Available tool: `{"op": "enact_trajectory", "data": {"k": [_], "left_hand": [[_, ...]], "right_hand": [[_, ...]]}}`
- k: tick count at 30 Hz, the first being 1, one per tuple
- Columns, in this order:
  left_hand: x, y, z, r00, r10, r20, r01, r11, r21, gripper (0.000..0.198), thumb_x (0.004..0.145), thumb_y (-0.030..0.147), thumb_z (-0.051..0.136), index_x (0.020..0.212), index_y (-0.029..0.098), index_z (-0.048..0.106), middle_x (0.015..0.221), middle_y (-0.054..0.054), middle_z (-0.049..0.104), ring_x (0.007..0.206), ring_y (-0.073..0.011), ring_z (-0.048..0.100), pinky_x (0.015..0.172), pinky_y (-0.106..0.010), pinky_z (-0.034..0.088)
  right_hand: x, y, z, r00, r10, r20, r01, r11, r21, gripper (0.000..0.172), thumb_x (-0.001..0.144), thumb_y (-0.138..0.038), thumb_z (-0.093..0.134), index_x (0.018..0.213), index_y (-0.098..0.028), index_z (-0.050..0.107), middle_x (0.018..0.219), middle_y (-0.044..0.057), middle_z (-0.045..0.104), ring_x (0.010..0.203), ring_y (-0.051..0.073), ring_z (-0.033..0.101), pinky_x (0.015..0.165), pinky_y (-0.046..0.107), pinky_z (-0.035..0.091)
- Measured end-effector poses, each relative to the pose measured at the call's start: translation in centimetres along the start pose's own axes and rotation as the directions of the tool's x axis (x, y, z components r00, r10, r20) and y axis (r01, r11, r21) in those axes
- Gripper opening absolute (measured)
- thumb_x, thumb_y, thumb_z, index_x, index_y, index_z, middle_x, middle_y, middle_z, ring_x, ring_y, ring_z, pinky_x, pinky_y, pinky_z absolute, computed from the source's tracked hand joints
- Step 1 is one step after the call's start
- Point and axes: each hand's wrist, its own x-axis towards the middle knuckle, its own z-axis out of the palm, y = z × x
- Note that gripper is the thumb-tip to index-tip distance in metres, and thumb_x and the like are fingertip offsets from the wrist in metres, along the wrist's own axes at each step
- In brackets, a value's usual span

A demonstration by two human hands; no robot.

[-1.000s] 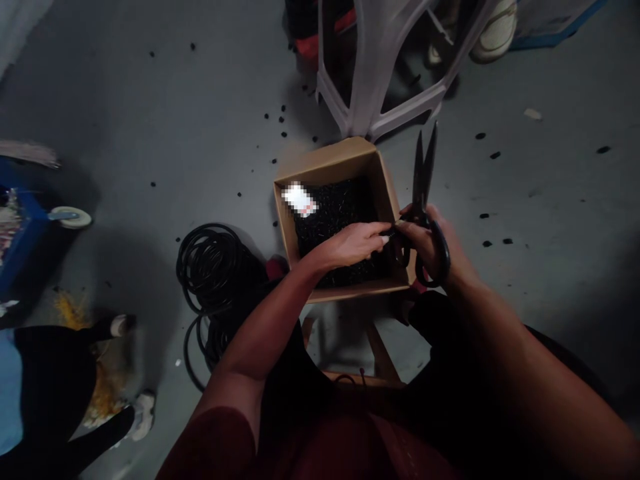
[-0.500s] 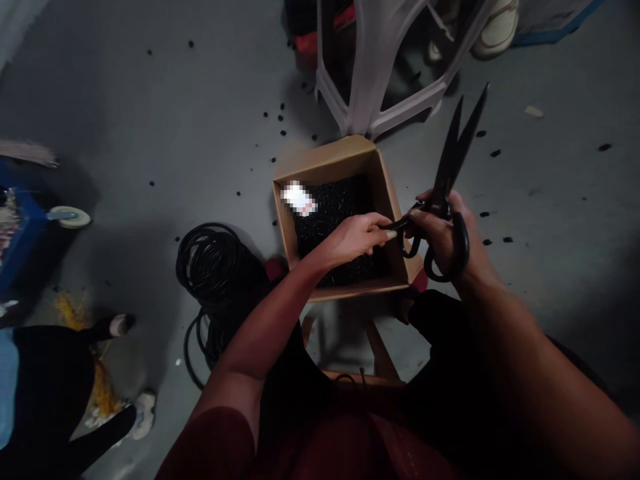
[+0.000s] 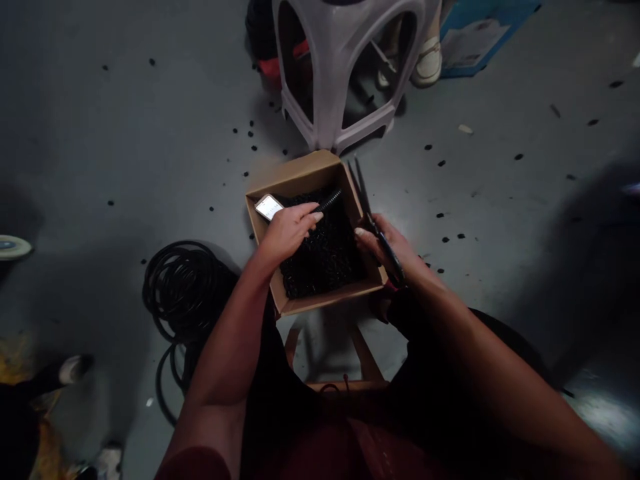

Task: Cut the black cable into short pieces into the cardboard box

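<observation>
A cardboard box [image 3: 295,175] holds many small black pieces [image 3: 320,260]. Over its inside, my left hand [image 3: 289,230] is closed on a short ribbed black strip [image 3: 331,199] that points up and right. Beside that hand, a lit phone [image 3: 269,207] lies in the box's upper left corner. At the box's right edge my right hand [image 3: 383,243] grips black scissors [image 3: 364,193], whose blades point up and are slightly apart. The scissors and the strip do not touch.
Coiled black tubing [image 3: 183,287] lies left of the box. A pale plastic stool [image 3: 330,73] stands beyond it, near a person's shoe [image 3: 429,63] and a blue box [image 3: 480,37]. Small black bits dot the floor. Another person's shoe [image 3: 75,370] shows at lower left.
My left hand has moved left with the strip, away from the scissors. My right hand has turned the scissors and come to the box's edge. The whole view has shifted.
</observation>
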Motion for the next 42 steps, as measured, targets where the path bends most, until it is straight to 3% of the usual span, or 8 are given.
{"op": "enact_trajectory", "data": {"k": [5, 11, 35, 42], "left_hand": [[-0.4, -0.4, -2.0, 1.0, -0.004, -0.005, 0.004, 0.999, -0.043, 0.036, 0.088, 0.034, 0.047, 0.111, 0.014, 0.067, 0.076, -0.001, 0.063, 0.061, -0.0078, 0.052, 0.061, -0.019, 0.043], [-0.5, -0.4, -2.2, 0.999, -0.007, 0.036, 0.009, 0.999, -0.048, 0.034, 0.086, 0.032, 0.049, 0.108, 0.015, 0.069, 0.074, 0.0, 0.062, 0.059, -0.007, 0.05, 0.061, -0.02, 0.042], [-0.2, -0.3, -1.3, 0.994, -0.001, 0.11, 0.005, 0.999, -0.037, 0.04, 0.086, 0.032, 0.048, 0.115, 0.011, 0.066, 0.076, -0.002, 0.064, 0.059, -0.0078, 0.051, 0.061, -0.021, 0.043], [-0.1, -0.2, -0.8, 0.988, 0.035, 0.15, -0.032, 0.999, -0.027, 0.033, 0.086, 0.031, 0.047, 0.104, 0.012, 0.068, 0.073, -0.001, 0.062, 0.059, -0.0075, 0.049, 0.06, -0.021, 0.042]], "right_hand": [[-0.9, -0.7, 0.6, 0.983, -0.034, 0.179, 0.036, 0.999, -0.005, 0.044, 0.084, -0.053, 0.053, 0.112, -0.019, 0.052, 0.104, 0.008, 0.06, 0.094, 0.023, 0.058, 0.083, 0.039, 0.046], [-1.3, -1.4, 0.5, 0.963, -0.034, 0.267, 0.065, 0.992, -0.108, 0.041, 0.086, -0.051, 0.053, 0.114, -0.02, 0.052, 0.11, 0.01, 0.063, 0.1, 0.026, 0.058, 0.086, 0.042, 0.045], [-1.2, -1.2, 0.3, 0.938, -0.065, 0.34, 0.107, 0.989, -0.106, 0.048, 0.085, -0.052, 0.053, 0.118, -0.017, 0.048, 0.109, 0.012, 0.062, 0.101, 0.027, 0.059, 0.087, 0.042, 0.046], [-1.0, -0.2, 0.5, 0.947, -0.072, 0.314, 0.11, 0.988, -0.106, 0.049, 0.084, -0.052, 0.057, 0.119, -0.019, 0.047, 0.111, 0.011, 0.062, 0.102, 0.027, 0.059, 0.085, 0.041, 0.047]]}}
